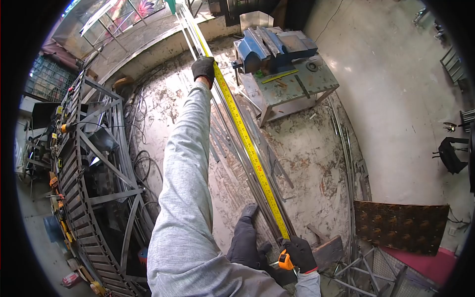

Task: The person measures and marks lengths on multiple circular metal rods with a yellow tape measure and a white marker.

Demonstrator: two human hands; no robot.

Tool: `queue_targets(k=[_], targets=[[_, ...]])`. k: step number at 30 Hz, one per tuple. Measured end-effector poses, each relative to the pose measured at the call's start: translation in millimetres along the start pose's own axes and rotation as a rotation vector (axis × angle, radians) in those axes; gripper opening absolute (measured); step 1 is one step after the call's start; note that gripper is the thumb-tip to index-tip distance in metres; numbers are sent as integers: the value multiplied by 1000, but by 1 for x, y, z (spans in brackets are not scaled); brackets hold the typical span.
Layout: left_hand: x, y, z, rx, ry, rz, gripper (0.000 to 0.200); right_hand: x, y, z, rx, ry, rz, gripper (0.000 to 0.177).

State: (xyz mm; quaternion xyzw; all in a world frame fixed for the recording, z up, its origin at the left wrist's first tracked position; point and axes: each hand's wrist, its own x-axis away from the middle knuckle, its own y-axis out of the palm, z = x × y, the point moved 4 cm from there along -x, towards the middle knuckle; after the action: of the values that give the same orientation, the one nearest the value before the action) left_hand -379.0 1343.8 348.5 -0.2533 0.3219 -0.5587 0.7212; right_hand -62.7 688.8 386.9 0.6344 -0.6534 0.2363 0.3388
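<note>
A yellow tape measure blade (252, 156) runs extended along a long thin metal bar (246, 161), from low right up past the top of the view. My right hand (301, 253), in a black glove, is closed on the orange tape measure case (285, 260) at the lower end. Far forward, my left hand (203, 69), also gloved in black, is closed around the metal bar, with the yellow blade passing beside its fingers. The fingertips of the left hand are partly hidden.
A metal bench (302, 84) with a blue vise (267, 49) stands ahead on the right. To the left is a rack (91, 188) with metal stock and tools. Loose metal strips (217, 143) lie on the stained floor. A brown patterned sheet (401, 225) is at lower right.
</note>
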Motion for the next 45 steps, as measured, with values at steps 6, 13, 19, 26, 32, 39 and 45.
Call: queue_targets(k=[6,13,19,26,32,39,45], targets=[[-3,2,-5,-33,9,1,23,1,5,-8,-4,5,-4,15],[-3,2,-11,-72,8,6,31,1,2,-3,10,16,2,14],[4,3,-10,-146,7,-32,31,7,4,-16,61,-1,23,13],[21,4,-10,344,-172,24,25,12,-1,-2,1,45,36,12],[22,14,-20,210,-128,-8,26,15,-5,10,12,52,45,12],[24,8,-14,-18,-17,1,26,14,-8,17,33,28,18,24],[18,-1,-2,-59,-4,-1,27,11,-3,8,-31,25,21,24]])
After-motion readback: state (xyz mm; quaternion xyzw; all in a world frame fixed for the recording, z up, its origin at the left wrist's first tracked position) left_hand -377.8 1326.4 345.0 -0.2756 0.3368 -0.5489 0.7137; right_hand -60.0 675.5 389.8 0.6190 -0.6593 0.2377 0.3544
